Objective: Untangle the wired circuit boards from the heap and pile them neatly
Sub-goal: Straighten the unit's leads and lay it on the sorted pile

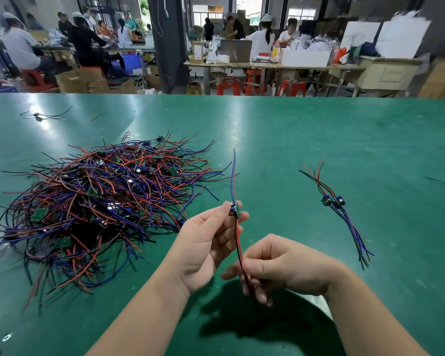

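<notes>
1. Confirm the grasp. Your left hand [203, 242] pinches one circuit board [233, 209] between thumb and fingertips, lifted clear of the table [293, 140]. Your right hand [280, 265] pinches that board's red and black leads [239, 242] lower down, nearer your body.
2. Note the axis of the held unit. Its blue leads [233, 176] point away from you and the red and black leads run back toward you, so the unit lies nearly straight fore-and-aft. It appears free of the heap [100, 201], which sits to your left, near the left hand.
3. Locate the destination. The sorted pile [333, 200], two boards with their leads, lies to your right, well apart from the heap. Its long axis slants from far-left to near-right.
4. Select the carrying hand. The right hand is nearer the pile; the left hand is nearer the heap.
5. Plan the placement. From this layout, the unit probably needs to travel rightward with its far end swung slightly left, so that its leads lie parallel to those in the pile and its board rests beside the other boards.
</notes>
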{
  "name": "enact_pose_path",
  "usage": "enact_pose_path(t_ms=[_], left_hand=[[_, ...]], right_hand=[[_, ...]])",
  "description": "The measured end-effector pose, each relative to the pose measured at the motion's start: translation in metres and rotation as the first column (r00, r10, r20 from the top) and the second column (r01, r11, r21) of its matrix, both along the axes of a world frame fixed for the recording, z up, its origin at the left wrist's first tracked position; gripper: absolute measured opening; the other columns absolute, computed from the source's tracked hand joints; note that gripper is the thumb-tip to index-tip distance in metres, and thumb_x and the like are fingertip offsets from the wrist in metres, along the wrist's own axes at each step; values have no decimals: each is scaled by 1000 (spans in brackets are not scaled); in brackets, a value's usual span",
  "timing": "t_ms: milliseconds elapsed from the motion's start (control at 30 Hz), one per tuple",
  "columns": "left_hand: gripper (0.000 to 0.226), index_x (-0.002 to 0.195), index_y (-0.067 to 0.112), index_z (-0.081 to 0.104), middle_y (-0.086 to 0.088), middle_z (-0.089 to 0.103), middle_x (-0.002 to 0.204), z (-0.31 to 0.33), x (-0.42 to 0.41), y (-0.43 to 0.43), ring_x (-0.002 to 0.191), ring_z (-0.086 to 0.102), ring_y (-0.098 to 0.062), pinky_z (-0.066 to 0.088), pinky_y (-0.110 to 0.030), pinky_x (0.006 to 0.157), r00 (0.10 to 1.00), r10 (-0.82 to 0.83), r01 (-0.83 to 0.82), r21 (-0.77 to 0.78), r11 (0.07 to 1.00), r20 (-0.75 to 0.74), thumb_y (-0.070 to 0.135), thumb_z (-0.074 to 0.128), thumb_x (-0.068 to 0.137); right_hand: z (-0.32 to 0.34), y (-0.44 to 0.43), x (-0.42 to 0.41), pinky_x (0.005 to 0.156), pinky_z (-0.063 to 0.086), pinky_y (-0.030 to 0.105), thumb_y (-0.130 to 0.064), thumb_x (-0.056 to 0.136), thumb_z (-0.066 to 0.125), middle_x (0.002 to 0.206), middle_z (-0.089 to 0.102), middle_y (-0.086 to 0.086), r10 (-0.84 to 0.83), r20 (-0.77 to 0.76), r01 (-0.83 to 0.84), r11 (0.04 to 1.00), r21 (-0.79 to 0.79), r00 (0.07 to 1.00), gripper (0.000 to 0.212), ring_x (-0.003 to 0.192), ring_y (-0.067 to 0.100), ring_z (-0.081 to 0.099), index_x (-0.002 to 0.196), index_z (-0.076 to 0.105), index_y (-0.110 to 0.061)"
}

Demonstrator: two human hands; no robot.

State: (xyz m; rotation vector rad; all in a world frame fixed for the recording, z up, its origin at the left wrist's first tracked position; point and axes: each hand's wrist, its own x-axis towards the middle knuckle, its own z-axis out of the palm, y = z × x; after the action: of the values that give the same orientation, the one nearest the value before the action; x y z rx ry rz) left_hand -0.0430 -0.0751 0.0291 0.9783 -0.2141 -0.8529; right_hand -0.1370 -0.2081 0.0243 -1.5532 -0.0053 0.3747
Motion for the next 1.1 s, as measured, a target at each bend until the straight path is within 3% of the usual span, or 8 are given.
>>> enact_pose_path(t_ms=[100, 167, 267, 433, 500, 667, 867, 1100], left_hand=[[24, 81, 19, 79, 3, 70, 70, 2, 1, 2, 47, 56, -1, 46, -14, 43, 999, -42, 42, 9, 999, 28, 34, 69, 64], [26, 80, 20, 79, 5, 66, 65, 2, -1, 3, 45, 52, -1, 43, -13, 40, 994, -69, 67, 33, 997, 81, 33, 73, 59], [24, 76, 15, 77, 5, 66, 63, -1, -6, 2, 43, 49, -1, 40, -12, 38, 981, -142, 131, 93, 987, 131, 30, 75, 57], [37, 76, 7, 72, -1, 65, 62, -11, -10, -1, 42, 48, -6, 42, -17, 42, 961, -146, 84, 255, 963, 233, 30, 82, 48], [29, 70, 10, 74, 0, 65, 61, -12, -10, -2, 47, 54, -7, 46, -19, 45, 963, -129, 60, 280, 958, 235, 30, 80, 50], [21, 69, 13, 72, -1, 67, 63, -13, -10, -3, 54, 61, -9, 47, -18, 48, 949, -184, 97, 320, 942, 255, 28, 79, 56], [12, 72, 6, 67, -5, 64, 57, -12, -10, 0, 44, 57, -11, 45, -18, 45, 893, -361, 251, 368, 895, 270, 11, 78, 72], [5, 87, 5, 67, 1, 64, 63, -8, -10, 6, 53, 59, -10, 50, -19, 52, 826, -512, 397, 403, 825, 235, 7, 69, 83]], right_hand=[[4, -7, 1, 46, 46, 21, -48, 83, 58, 68, 60, 5, -212, -35, 214, 971, 109, 977, 41, 50, 12, 56, 90, 74, -10], [4, -13, 5, 49, 42, 20, -45, 78, 55, 69, 60, 6, -406, -5, 396, 889, 232, 914, 47, 52, 12, 51, 94, 72, -5], [3, -10, 10, 52, 39, 19, -36, 76, 60, 73, 62, 5, -510, 33, 469, 814, 343, 860, 36, 54, 10, 48, 89, 74, -7], [-2, -4, 11, 54, 39, 18, -27, 61, 74, 73, 68, 4, -545, 5, 535, 825, 184, 838, 17, 63, 11, 52, 72, 76, -14], [-3, -9, 11, 53, 40, 16, -25, 58, 75, 68, 66, 3, -585, -21, 580, 797, 171, 811, 14, 59, 9, 52, 66, 75, -13], [-4, -10, 14, 47, 38, 16, -28, 47, 80, 58, 58, 5, -660, -38, 659, 742, 126, 751, 25, 48, 9, 49, 57, 65, -10], [4, -48, 10, 40, 44, 13, 0, 76, 68, 52, 62, 3, -853, -141, 844, 447, 296, 502, 10, 42, 7, 57, 71, 60, -4], [-3, -65, 7, 42, 46, 13, -4, 80, 69, 53, 64, 1, -909, -196, 882, 274, 382, 368, 10, 45, 7, 60, 77, 61, -8]])
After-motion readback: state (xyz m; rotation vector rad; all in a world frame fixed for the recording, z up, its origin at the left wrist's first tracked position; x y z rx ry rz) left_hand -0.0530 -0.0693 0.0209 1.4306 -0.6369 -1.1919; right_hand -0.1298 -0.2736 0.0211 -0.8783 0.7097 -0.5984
